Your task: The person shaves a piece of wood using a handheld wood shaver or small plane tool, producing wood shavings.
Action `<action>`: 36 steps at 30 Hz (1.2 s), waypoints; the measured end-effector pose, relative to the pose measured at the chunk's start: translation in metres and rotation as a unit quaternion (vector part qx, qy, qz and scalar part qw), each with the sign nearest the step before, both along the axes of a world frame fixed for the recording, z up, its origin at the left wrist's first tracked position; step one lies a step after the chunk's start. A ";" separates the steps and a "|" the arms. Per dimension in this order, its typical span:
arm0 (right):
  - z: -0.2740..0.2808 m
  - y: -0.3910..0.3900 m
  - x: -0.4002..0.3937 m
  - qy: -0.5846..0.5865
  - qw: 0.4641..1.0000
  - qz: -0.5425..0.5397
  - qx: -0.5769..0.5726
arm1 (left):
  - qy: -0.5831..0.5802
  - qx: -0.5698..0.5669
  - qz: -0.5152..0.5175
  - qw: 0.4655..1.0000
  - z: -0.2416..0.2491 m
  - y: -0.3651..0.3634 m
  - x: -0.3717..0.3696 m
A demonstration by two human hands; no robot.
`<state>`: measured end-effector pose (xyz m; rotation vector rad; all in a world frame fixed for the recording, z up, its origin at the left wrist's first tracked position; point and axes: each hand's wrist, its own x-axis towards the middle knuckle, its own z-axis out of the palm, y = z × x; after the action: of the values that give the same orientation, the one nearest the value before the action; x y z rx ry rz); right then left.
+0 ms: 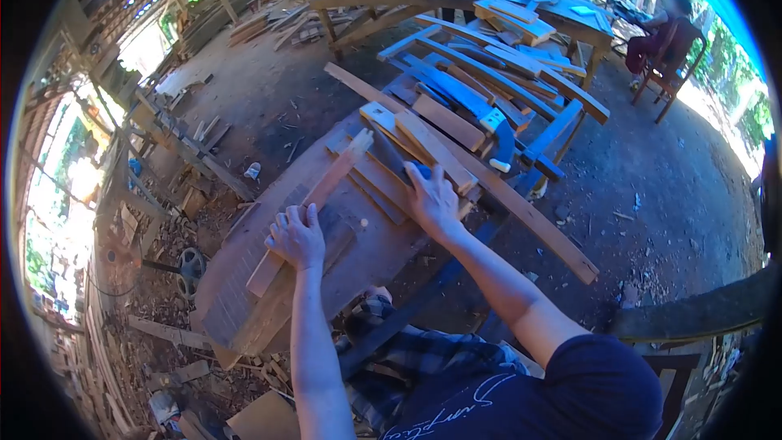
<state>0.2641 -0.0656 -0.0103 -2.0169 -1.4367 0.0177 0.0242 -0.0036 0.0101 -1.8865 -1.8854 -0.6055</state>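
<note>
Left hand (pixel 295 235), left of centre, is bent over a narrow wooden strip (pixel 332 178), apparently holding it steady against the workbench top (pixel 273 187). Right hand (pixel 433 200), at centre, has its fingers partly curled at a dark-blue object (pixel 417 172), seemingly for control; firmness of grip cannot be determined.

The surface (pixel 285 187) looks like smooth, matt, scuffed wood; the strip (pixel 330 182) on it is raw matt wood. Right of the surface, a saw (pixel 463 96) shows glossy metal. Around the surface, the earth floor (pixel 652 212) looks rough.
</note>
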 end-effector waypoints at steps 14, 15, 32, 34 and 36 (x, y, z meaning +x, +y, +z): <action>0.056 -0.036 -0.019 -0.220 0.919 0.270 0.184 | 0.004 -0.123 -0.212 0.970 0.033 -0.064 0.000; 0.055 -0.037 -0.018 -0.214 0.922 0.267 0.179 | -0.063 -0.176 -0.255 0.949 0.041 -0.076 0.006; 0.062 -0.096 0.037 -0.227 0.777 0.572 0.132 | -0.579 -0.621 -0.222 0.479 0.041 -0.194 0.040; 0.066 -0.099 0.039 -0.227 0.779 0.572 0.117 | -0.587 -0.624 -0.212 0.471 0.042 -0.199 0.042; 0.064 -0.103 0.041 -0.232 0.776 0.576 0.110 | -0.594 -0.618 -0.207 0.470 0.040 -0.201 0.043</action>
<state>0.3047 -0.1682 0.0534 -0.6889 -2.6338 -0.1278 0.0668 -0.2048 0.0499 -3.4762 -3.3058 -0.9804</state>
